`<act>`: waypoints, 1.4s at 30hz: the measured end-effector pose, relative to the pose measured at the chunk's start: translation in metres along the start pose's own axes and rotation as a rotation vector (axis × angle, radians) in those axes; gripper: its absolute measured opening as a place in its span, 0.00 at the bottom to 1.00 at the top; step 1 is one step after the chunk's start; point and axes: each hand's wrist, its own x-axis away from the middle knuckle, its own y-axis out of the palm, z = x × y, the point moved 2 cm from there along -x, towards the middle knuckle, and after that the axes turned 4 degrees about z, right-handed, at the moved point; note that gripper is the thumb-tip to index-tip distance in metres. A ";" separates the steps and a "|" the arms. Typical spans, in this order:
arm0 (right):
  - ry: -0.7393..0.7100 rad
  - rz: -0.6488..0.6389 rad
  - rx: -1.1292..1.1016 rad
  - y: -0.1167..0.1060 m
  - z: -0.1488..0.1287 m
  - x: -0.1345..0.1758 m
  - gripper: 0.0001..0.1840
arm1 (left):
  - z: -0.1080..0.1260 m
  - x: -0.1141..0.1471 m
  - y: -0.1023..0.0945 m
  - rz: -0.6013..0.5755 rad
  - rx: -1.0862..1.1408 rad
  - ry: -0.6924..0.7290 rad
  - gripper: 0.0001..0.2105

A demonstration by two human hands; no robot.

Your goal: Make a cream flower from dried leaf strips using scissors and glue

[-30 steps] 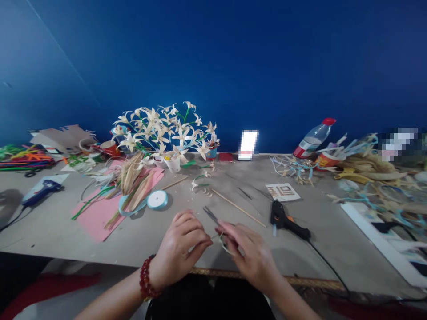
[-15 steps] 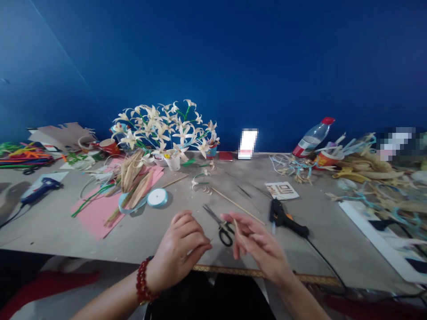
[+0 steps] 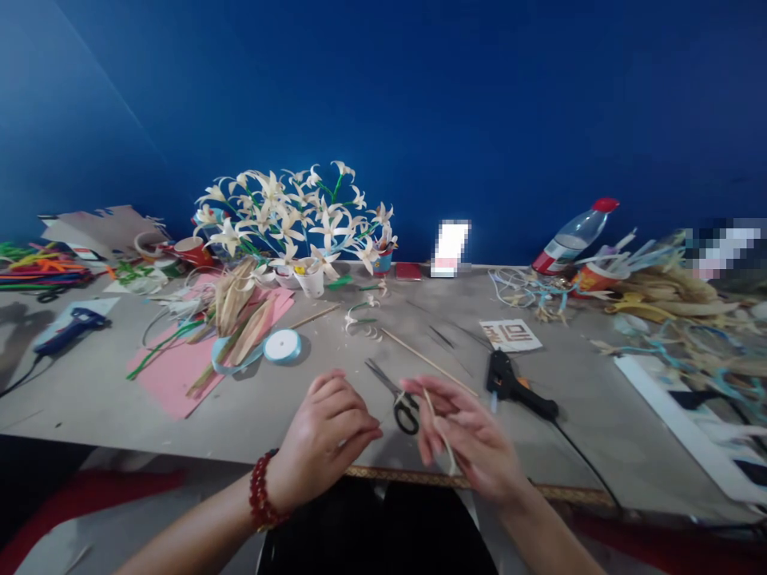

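My right hand (image 3: pixel 473 439) pinches a thin pale strip (image 3: pixel 448 454), which looks like dried husk and hangs down past the fingers. Level with it, my left hand (image 3: pixel 329 423) is closed, thumb against the fingers; whatever is in that pinch is too small to make out. Between the two hands, scissors (image 3: pixel 406 417) with black handles lie on the grey table (image 3: pixel 335 319). A thin wooden stick (image 3: pixel 425 361) rests beyond them. Just right of my right hand is a black glue gun (image 3: pixel 520 390). Small white petal pieces (image 3: pixel 372 334) lie farther back.
White flowers (image 3: pixel 288 216) stand in cups at the back. On the left are a ribbon roll (image 3: pixel 283 346), dried husks (image 3: pixel 236 299) on pink paper (image 3: pixel 171 391) and a blue glue gun (image 3: pixel 75 329). A bottle (image 3: pixel 572 239) and a power strip (image 3: pixel 671 419) are on the right.
The strip in my right hand has turned, and its lower end now shows below the fingers. My left hand has barely moved. The view has shifted slightly.
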 end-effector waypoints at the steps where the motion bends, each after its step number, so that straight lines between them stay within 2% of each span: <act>1: -0.079 0.007 0.183 0.001 -0.001 -0.002 0.19 | 0.000 0.000 0.001 0.004 0.005 -0.001 0.04; 4: -0.292 0.029 0.627 0.000 -0.001 -0.003 0.16 | -0.005 -0.001 -0.001 0.037 -0.002 -0.012 0.03; 6: -0.307 0.019 0.694 -0.003 0.001 -0.001 0.16 | -0.011 -0.001 -0.003 0.049 -0.014 -0.015 0.03; 8: -0.189 -0.042 0.670 -0.006 0.003 0.000 0.14 | -0.017 0.001 -0.004 0.035 -0.015 -0.010 0.03; 10: -0.029 -0.162 0.613 -0.009 0.002 0.000 0.09 | -0.020 0.002 -0.004 0.011 -0.018 -0.003 0.02; 12: 0.123 -0.285 0.500 -0.009 0.001 0.000 0.08 | -0.022 0.002 -0.004 -0.004 -0.026 0.004 0.02; 14: 0.259 -0.349 0.338 -0.008 0.001 0.000 0.10 | -0.021 0.002 -0.003 0.002 -0.033 0.018 0.03; 17: 0.434 -0.326 0.051 -0.005 0.004 0.001 0.17 | -0.021 0.001 -0.003 0.023 -0.012 0.047 0.05; 21: 0.578 -0.154 -0.202 -0.001 0.013 0.001 0.22 | -0.021 0.002 -0.004 0.056 0.026 0.071 0.09; 24: 0.614 -0.137 -0.232 0.004 0.017 0.002 0.23 | -0.018 0.001 -0.005 0.113 0.017 0.064 0.09; 29: 0.466 -0.158 -0.026 0.007 0.013 0.005 0.25 | -0.014 -0.005 -0.003 0.136 -0.010 0.074 0.08; 32: 0.435 -0.170 0.044 0.002 0.010 0.006 0.26 | -0.014 -0.008 -0.005 0.131 -0.036 0.058 0.07; 38: 0.535 -0.288 -0.013 -0.007 0.012 0.006 0.30 | -0.017 -0.008 -0.015 0.094 -0.116 0.095 0.08; 42: 0.597 -0.296 -0.070 -0.005 0.014 0.004 0.27 | -0.018 -0.007 -0.019 0.043 -0.135 0.107 0.10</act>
